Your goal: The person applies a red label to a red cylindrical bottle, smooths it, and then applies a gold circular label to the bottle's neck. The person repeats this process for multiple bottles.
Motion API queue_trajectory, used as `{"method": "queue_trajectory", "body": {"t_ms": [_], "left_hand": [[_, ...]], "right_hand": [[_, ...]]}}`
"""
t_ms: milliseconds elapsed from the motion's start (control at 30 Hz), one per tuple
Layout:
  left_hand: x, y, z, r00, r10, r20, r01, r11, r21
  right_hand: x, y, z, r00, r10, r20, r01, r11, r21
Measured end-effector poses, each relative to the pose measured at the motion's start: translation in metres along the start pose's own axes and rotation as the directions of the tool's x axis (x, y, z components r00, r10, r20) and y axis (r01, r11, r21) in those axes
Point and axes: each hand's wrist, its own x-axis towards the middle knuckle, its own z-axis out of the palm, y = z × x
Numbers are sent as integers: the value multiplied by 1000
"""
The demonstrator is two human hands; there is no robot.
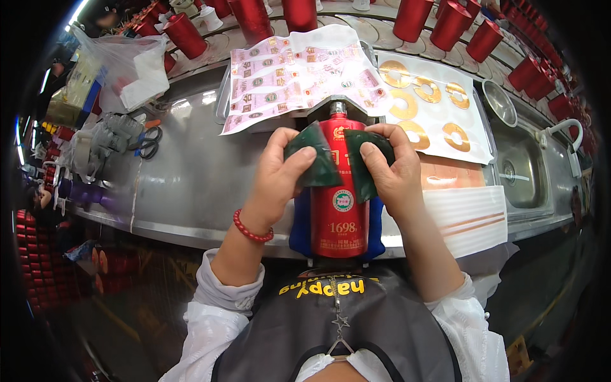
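Observation:
A red bottle (338,230) with a metallic neck lies in front of me on a blue padded holder (300,234), its neck pointing away. My left hand (272,175) pinches a dark green, glossy sheet (320,167) between thumb and fingers, over the bottle's left side. Over its right side, my right hand (398,170) grips a second dark green sheet (363,181). Both sheets overlap the bottle's upper body; whether they press on it I cannot tell. Between them, gold marks and a round green-and-white label show on the bottle.
Beyond the bottle lies a sheet of pink labels (270,79). To its right is a white sheet with gold ring stickers (439,137), then a metal strainer (499,102) and a sink (525,178). Scissors (149,141) lie left. Red bottles (452,25) stand on a conveyor (375,28) behind.

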Motion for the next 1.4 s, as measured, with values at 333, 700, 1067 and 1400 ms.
{"method": "queue_trajectory", "body": {"t_ms": [333, 700, 1067, 1400], "left_hand": [[-31, -10, 18, 952, 287, 103, -301, 940, 164], [-78, -57, 20, 929, 357, -95, -363, 930, -52], [-74, -41, 10, 963, 195, -186, -226, 960, -163], [-13, -17, 16, 937, 349, -32, -347, 936, 58]], "right_hand": [[-49, -20, 4, 988, -152, 35, 155, 971, -180], [-97, 4, -14, 999, -18, -40, 14, 996, -91], [-85, -3, -25, 990, 131, -60, -130, 991, 29], [-28, -19, -8, 992, -125, 30, 129, 980, -153]]}}
